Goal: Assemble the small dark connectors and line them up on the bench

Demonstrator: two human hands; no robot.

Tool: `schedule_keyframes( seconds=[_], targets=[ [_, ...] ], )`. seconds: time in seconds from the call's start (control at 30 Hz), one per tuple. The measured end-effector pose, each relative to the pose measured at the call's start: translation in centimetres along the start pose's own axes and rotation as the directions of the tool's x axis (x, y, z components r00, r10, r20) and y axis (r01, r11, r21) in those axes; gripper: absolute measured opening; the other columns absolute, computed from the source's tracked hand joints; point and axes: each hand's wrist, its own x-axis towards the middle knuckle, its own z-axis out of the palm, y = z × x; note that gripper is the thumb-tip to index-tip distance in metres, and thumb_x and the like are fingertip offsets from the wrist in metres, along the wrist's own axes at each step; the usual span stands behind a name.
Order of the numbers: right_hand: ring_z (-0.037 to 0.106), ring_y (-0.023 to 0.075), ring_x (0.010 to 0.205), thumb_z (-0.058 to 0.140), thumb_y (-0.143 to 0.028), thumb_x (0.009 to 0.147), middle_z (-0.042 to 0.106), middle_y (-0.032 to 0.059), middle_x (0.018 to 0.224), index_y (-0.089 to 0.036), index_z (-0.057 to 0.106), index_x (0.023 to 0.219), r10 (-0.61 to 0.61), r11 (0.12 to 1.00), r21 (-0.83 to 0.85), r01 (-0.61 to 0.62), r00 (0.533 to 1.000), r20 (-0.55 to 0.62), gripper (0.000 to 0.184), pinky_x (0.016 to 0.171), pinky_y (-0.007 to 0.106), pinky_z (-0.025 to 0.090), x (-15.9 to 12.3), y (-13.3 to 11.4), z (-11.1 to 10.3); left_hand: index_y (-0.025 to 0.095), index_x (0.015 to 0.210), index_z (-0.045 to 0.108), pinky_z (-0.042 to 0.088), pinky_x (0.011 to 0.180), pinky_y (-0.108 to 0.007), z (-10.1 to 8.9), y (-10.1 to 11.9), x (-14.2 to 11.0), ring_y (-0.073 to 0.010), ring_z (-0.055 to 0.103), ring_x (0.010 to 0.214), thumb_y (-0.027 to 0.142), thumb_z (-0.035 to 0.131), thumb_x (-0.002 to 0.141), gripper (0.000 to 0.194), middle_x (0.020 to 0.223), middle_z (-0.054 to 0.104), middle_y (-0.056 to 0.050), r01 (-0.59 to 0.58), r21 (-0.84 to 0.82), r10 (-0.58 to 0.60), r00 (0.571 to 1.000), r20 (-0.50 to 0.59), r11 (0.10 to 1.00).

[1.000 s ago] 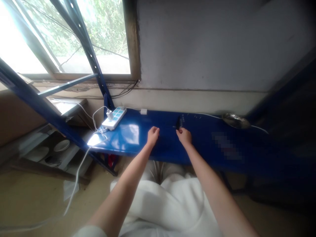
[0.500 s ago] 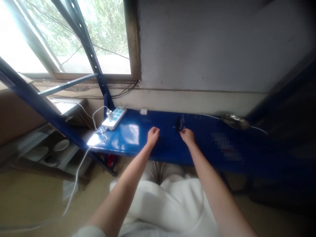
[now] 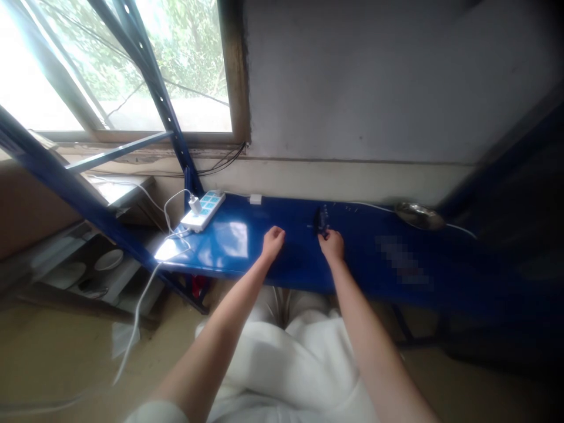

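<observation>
My left hand (image 3: 274,242) hovers over or rests on the blue tabletop (image 3: 299,258), left of the middle. Its fingers are pinched together, and whatever they may hold is too small or hidden to name. To the right of it, my right hand (image 3: 332,242) is closed too, thumb and fingertips at the near end of a small dark object (image 3: 321,220) with several thin, light prongs or pieces along its right side. I cannot tell whether the fingers grip that object or something tiny beside it.
A white power strip (image 3: 203,210) with a plugged-in charger (image 3: 194,204) lies at the left end. Near the wall sit a white adapter (image 3: 255,200), several tiny bits (image 3: 350,208) and a shiny metal dish (image 3: 418,215). A blue upright post (image 3: 165,106) rises at left.
My right hand has shifted slightly left along the near end of the small dark object. My left hand stays nearly where it was, with its fingers still pinched.
</observation>
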Motion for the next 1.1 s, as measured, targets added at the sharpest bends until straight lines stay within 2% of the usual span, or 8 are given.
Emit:
schedule_keyframes(
  seconds=[0.23,0.43,0.53,0.6,0.7,0.87,1.0,1.1],
  targets=[
    [0.055,0.0208,0.075,0.052,-0.027,0.073,0.060,0.0119,0.079,-0.008,0.063,0.092,0.007,1.000,0.006,-0.007,1.000,-0.003,0.030,0.067,0.029,0.041,0.1,0.0,-0.1,0.017,0.069,0.052,0.034,0.051,-0.019,0.0,0.1,0.0,-0.0080,0.044,0.049,0.027,0.049,0.075,0.012,0.055,0.050,0.003,-0.035,0.051,0.035,0.999,0.010,0.998],
    [0.054,0.0192,0.071,0.053,-0.027,0.072,0.060,0.0116,0.078,-0.009,0.064,0.086,0.021,1.000,-0.007,-0.021,1.000,0.009,0.026,0.065,0.028,0.040,0.1,-0.1,-0.1,0.019,0.078,0.057,0.035,0.057,-0.023,0.4,0.3,-0.7,-0.0118,0.047,0.055,0.025,0.050,0.077,0.009,0.061,0.054,0.000,-0.235,0.274,0.222,0.972,0.079,0.932],
    [0.054,0.0193,0.071,0.053,-0.027,0.072,0.060,0.0117,0.080,-0.009,0.064,0.084,0.026,1.000,-0.017,-0.026,1.000,0.009,0.024,0.065,0.028,0.040,0.1,-0.1,0.0,0.019,0.097,0.057,0.038,0.064,-0.026,0.8,0.6,-1.3,-0.0157,0.052,0.063,0.024,0.048,0.079,0.021,0.070,0.058,-0.004,-0.397,0.375,0.345,0.917,0.201,0.837],
    [0.054,0.0195,0.072,0.053,-0.027,0.071,0.060,0.0115,0.079,-0.010,0.064,0.083,0.026,1.000,-0.012,-0.026,1.000,0.004,0.024,0.066,0.028,0.039,0.1,-0.1,0.0,0.017,0.110,0.053,0.039,0.073,-0.030,1.3,0.9,-1.6,-0.0191,0.055,0.074,0.024,0.045,0.081,0.031,0.084,0.061,-0.008,-0.519,0.453,0.395,0.852,0.344,0.725],
    [0.053,0.0195,0.072,0.053,-0.028,0.071,0.060,0.0107,0.078,-0.010,0.064,0.082,0.021,1.000,0.007,-0.021,1.000,-0.010,0.023,0.066,0.028,0.039,0.0,0.1,0.3,0.017,0.129,0.038,0.038,0.080,-0.035,2.0,1.5,-1.9,-0.0220,0.054,0.090,0.023,0.037,0.085,0.045,0.105,0.059,-0.011,-0.633,0.573,0.362,0.771,0.524,0.521],
    [0.053,0.0193,0.072,0.052,-0.027,0.071,0.059,0.0108,0.079,-0.011,0.063,0.083,0.008,1.000,0.028,-0.008,1.000,-0.025,0.023,0.067,0.029,0.039,0.0,0.3,0.5,0.022,0.140,0.016,0.038,0.083,-0.038,3.6,2.4,-2.0,-0.0232,0.050,0.101,0.025,0.027,0.088,0.053,0.123,0.050,-0.010,-0.614,0.684,0.291,0.789,0.542,0.393],
    [0.053,0.0194,0.071,0.051,-0.028,0.072,0.060,0.0112,0.080,-0.011,0.063,0.084,-0.003,0.999,0.042,0.004,1.000,-0.024,0.023,0.066,0.029,0.040,-0.1,0.4,0.5,0.027,0.141,0.013,0.033,0.091,-0.047,5.2,2.4,-1.8,-0.0251,0.041,0.114,0.027,0.026,0.089,0.054,0.138,0.037,-0.008,-0.627,0.673,0.297,0.779,0.553,0.393],
    [0.053,0.0192,0.071,0.051,-0.027,0.073,0.060,0.0110,0.080,-0.011,0.063,0.083,-0.002,0.999,0.048,0.003,1.000,-0.026,0.023,0.066,0.028,0.040,-0.1,0.4,0.5,0.029,0.141,0.012,0.028,0.096,-0.054,6.1,1.9,-1.5,-0.0262,0.035,0.122,0.027,0.025,0.089,0.053,0.142,0.032,-0.006,-0.600,0.678,0.297,0.800,0.521,0.425]
  ],
)
